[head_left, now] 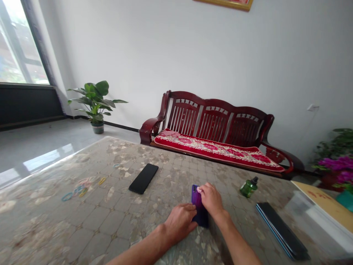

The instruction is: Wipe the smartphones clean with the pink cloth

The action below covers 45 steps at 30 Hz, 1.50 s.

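Observation:
A purple-blue smartphone (197,201) lies back side up on the table, near its front edge, with its camera strip at the far end. My left hand (180,220) grips the phone's left side, fingers resting over its edge. Between the fingertips of my right hand (211,198) is a small white wad (199,189), pressed against the phone's back beside the cameras. What the wad is made of cannot be made out. A black smartphone (143,178) lies apart to the left. Off to the right stands a small green bottle (249,187) with a dark top.
A patterned cloth covers the table (104,217). Several coloured bands (79,189) lie at left. A dark flat stack (282,230) and a yellow-topped box (325,206) are at right. Beyond the table stand a wooden bench (215,117) and a potted plant (96,99).

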### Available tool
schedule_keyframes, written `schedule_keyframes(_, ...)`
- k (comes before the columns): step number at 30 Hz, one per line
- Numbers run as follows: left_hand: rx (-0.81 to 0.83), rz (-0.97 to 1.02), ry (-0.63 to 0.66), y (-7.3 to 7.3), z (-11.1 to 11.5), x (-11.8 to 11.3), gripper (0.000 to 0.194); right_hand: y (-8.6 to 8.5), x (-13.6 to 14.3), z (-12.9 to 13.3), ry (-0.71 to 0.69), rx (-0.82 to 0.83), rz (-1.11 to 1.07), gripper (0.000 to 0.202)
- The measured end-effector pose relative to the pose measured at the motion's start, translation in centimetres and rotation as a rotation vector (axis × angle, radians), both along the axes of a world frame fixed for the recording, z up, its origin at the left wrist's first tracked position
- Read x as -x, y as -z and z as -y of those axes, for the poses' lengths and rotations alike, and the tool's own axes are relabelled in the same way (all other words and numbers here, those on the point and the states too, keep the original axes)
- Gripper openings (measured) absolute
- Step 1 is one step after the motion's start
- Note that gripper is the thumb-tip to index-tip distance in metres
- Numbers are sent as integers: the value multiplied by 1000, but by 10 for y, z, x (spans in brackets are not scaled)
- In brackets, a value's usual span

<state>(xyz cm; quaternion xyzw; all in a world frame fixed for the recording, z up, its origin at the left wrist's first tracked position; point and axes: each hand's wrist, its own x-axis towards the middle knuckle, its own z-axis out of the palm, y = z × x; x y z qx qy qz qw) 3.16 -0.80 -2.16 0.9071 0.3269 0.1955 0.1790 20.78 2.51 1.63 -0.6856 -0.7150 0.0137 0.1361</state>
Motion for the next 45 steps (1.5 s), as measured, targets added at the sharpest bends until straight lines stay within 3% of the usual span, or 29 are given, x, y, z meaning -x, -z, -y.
schedule_keyframes(5,4,22,-7,-5,1,1,12,1,-5,30,-193,45,-99,27)
schedule_keyframes(8,1,38,0,-6,0,1,13,2,-8,40,-207,59,-104,27)
schedule_keyframes(16,-32,4,-44,-3,-6,2,14,-4,-12,3,-20,3,-5,28)
schedule_keyframes(23,-23,28,-63,-3,-11,4,14,3,-5,25,-155,9,-30,30)
schedule_keyframes(29,-45,28,-138,-3,-18,5,18,21,-4,9,-76,-141,-154,30)
schedule_keyframes(34,-89,29,-141,-1,-21,7,15,38,-8,3,-111,-215,-268,30)
schedule_keyframes(45,-109,-4,-119,1,-22,8,15,35,-3,-3,-92,-212,-211,29)
